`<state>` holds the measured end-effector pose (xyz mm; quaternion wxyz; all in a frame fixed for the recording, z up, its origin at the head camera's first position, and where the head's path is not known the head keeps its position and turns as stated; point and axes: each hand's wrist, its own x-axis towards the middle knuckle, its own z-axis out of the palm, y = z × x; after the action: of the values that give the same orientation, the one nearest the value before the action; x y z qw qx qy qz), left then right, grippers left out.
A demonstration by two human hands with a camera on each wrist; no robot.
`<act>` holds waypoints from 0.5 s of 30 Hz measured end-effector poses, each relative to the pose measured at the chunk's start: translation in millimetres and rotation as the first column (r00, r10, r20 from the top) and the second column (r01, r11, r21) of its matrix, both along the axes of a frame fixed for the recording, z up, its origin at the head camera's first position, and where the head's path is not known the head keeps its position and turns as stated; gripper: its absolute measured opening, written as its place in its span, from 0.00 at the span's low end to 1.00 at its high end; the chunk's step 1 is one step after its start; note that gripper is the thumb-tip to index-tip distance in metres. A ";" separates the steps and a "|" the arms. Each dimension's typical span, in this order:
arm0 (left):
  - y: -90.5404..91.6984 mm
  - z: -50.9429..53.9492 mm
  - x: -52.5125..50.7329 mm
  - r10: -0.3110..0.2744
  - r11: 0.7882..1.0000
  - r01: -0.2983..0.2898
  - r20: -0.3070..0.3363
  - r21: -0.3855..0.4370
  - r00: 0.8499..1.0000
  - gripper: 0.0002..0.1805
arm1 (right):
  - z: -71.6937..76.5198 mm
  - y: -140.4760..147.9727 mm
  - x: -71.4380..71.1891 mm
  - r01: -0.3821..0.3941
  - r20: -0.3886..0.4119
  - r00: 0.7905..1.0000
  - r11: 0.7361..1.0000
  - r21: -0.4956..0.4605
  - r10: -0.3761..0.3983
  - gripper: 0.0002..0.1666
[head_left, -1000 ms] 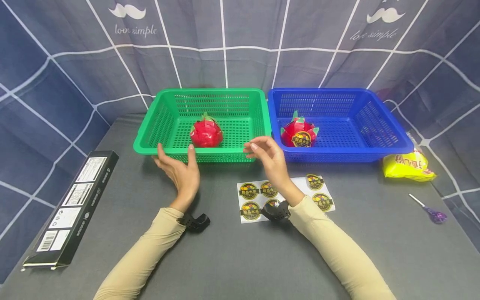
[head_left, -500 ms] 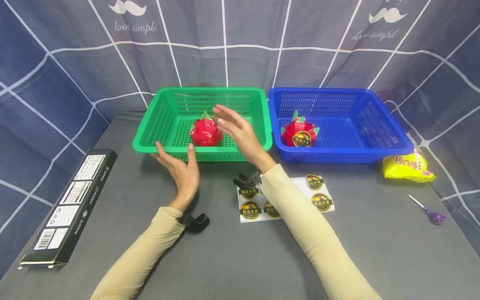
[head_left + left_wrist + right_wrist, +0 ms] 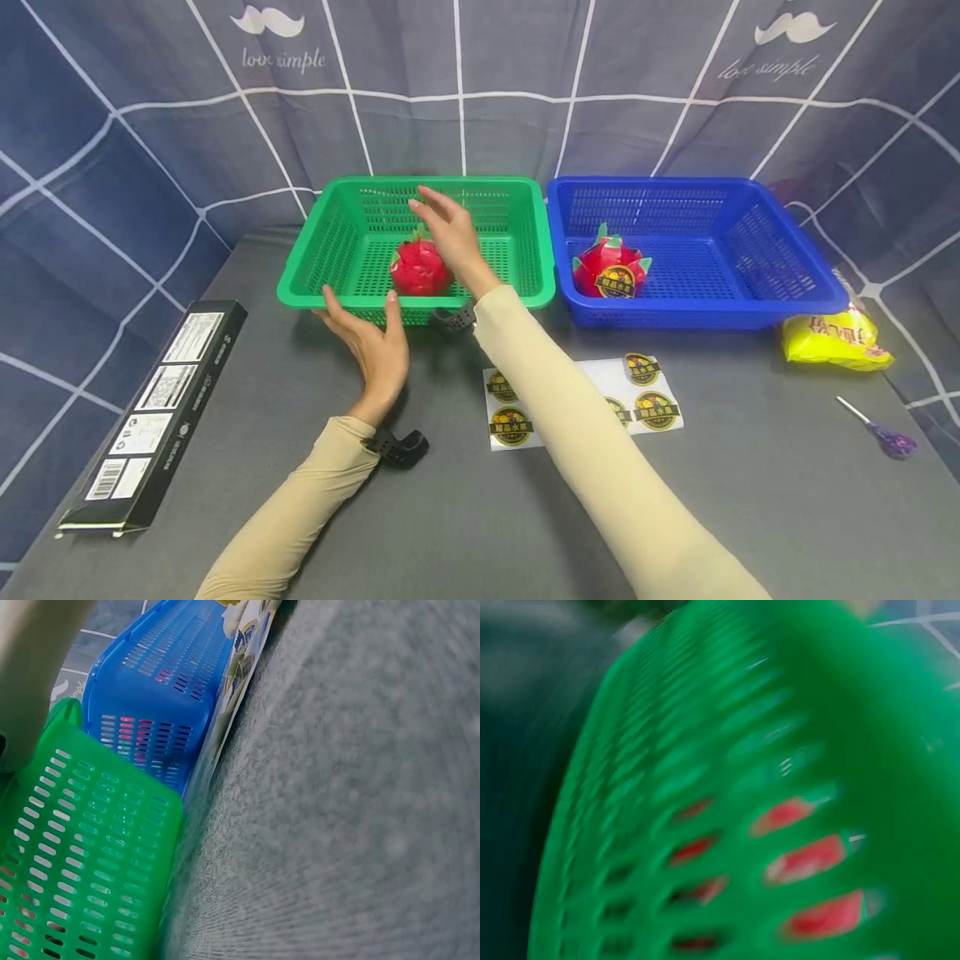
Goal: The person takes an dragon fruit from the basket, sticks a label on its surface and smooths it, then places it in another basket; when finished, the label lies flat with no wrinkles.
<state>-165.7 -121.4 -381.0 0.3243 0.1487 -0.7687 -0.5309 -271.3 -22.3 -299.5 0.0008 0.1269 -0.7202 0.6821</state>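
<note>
Green basket [image 3: 416,312] w/ red dragon fruit [image 3: 420,270] inside; L hand [image 3: 375,350] at front rim, thumb & fingers spread; R hand [image 3: 453,235] over basket nr. fruit, fingers extended.

Right hand [image 3: 448,232] over green basket [image 3: 375,208], near red fruit [image 3: 418,271] inside; left hand [image 3: 381,354] at basket's front edge. Blue basket [image 3: 705,313] alongside holds second fruit [image 3: 595,260] with round label [image 3: 617,282]. Sticker sheet [image 3: 606,377] on grey table [image 3: 465,517], partly hidden by right sleeve [image 3: 592,442]
</note>
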 end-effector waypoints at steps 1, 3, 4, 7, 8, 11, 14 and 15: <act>-0.3 0.3 0.0 0.001 1.000 -0.001 0.001 0.000 1.000 0.46 | -1.8 -1.7 -0.5 0.023 -0.026 0.999 0.997 0.072 -0.021 0.25; -1.0 0.7 0.0 0.006 1.000 -0.006 0.004 0.000 1.000 0.46 | -5.9 -4.4 -0.3 0.052 -0.060 0.997 0.973 0.225 -0.039 0.26; -1.4 0.7 0.0 0.010 1.000 -0.010 0.003 -0.002 1.000 0.46 | -7.8 -5.3 0.2 0.058 -0.069 0.997 0.950 0.306 -0.038 0.27; -1.7 0.2 0.3 0.015 1.000 -0.015 0.005 -0.008 1.000 0.46 | -12.8 -6.7 2.7 0.034 -0.050 0.999 0.857 0.515 -0.009 0.36; -1.4 -0.1 0.6 0.013 1.000 -0.012 0.007 -0.007 1.000 0.46 | -14.1 -6.9 3.2 0.016 -0.031 1.000 0.829 0.559 0.001 0.40; -0.5 -0.3 1.2 0.007 1.000 -0.007 0.016 -0.007 1.000 0.46 | -16.9 -7.0 4.1 -0.028 0.009 1.000 0.760 0.650 0.029 0.53; 0.0 -0.3 0.8 0.007 1.000 -0.007 0.012 -0.007 1.000 0.45 | -17.5 -6.6 5.1 -0.080 0.053 0.997 0.720 0.690 0.060 0.64; 0.0 -0.2 0.5 0.011 1.000 -0.011 0.009 -0.009 1.000 0.45 | -17.5 -6.3 5.6 -0.104 0.071 0.995 0.704 0.703 0.076 0.66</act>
<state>-165.2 -121.4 -381.2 0.3245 0.1540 -0.7716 -0.5250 -265.8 -28.6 -317.0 -0.0941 0.1401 -0.9188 0.3568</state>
